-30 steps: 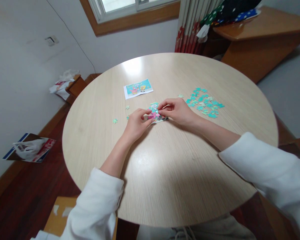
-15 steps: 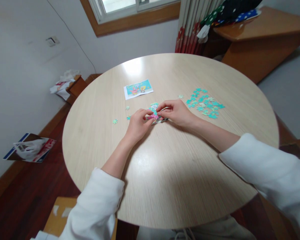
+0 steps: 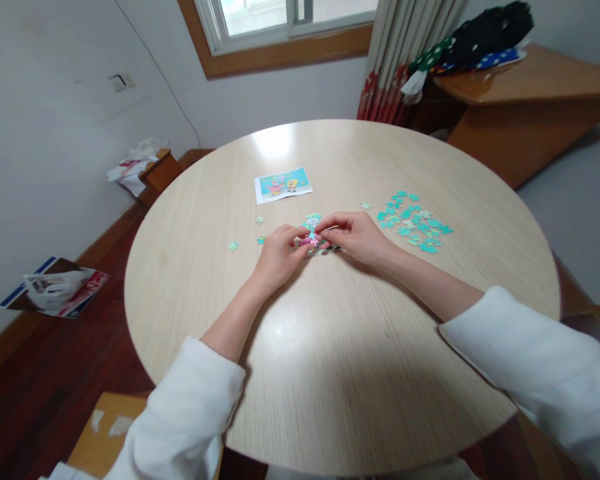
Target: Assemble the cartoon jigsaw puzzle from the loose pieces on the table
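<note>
In the head view a small cluster of joined jigsaw puzzle pieces [image 3: 313, 223], teal and pink, lies on the round table, partly covered by my fingers. From the left, my left hand [image 3: 281, 254] pinches the cluster's edge, thumb and forefinger around a pink part. My right hand [image 3: 356, 233] comes from the other side with its fingertips closed on a puzzle piece [image 3: 315, 239] over the pink area. The fingers hide much of that piece. A loose teal piece [image 3: 261, 241] rests just beside my left hand.
A printed reference picture [image 3: 283, 186] lies behind the cluster. Many loose teal pieces [image 3: 413, 223] are spread to the right. Single pale green pieces lie at the left [image 3: 234, 246] and near the spread [image 3: 366, 205]. The wooden table [image 3: 310, 373] has a rounded edge.
The camera view has tilted slightly, so the table sits lower in the picture. Both hands stay at the cluster, with small finger shifts around the pink part.
</note>
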Motion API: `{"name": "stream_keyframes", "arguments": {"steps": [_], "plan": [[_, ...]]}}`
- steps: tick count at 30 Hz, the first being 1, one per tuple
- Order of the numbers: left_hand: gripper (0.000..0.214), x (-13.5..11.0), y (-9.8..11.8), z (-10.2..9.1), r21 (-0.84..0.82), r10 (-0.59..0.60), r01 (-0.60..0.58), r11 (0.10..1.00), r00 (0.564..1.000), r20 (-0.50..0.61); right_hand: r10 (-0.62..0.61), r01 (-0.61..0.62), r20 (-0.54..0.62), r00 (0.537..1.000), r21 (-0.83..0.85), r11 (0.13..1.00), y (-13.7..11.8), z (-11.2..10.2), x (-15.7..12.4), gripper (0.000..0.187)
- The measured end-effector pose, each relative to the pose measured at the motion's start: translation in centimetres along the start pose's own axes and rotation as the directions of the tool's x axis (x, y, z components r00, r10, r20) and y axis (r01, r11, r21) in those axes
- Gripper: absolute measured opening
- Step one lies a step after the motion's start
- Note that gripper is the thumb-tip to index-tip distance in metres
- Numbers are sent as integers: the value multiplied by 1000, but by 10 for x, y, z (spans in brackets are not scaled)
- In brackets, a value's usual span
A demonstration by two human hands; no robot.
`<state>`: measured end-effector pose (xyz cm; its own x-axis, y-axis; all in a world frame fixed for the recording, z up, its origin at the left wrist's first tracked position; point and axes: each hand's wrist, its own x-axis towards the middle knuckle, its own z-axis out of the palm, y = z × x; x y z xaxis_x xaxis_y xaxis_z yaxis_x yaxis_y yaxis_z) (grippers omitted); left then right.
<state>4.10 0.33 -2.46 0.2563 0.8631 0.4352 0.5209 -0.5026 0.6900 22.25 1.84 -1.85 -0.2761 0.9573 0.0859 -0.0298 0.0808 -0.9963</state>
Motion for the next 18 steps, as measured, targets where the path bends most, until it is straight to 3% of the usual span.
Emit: {"name": "stream_keyframes", "arguments": {"steps": [18], "plan": [[13, 1, 2, -4, -100, -247, 244, 965, 969, -26, -75, 83, 111, 991, -64, 995, 4, -3, -1, 15]]}}
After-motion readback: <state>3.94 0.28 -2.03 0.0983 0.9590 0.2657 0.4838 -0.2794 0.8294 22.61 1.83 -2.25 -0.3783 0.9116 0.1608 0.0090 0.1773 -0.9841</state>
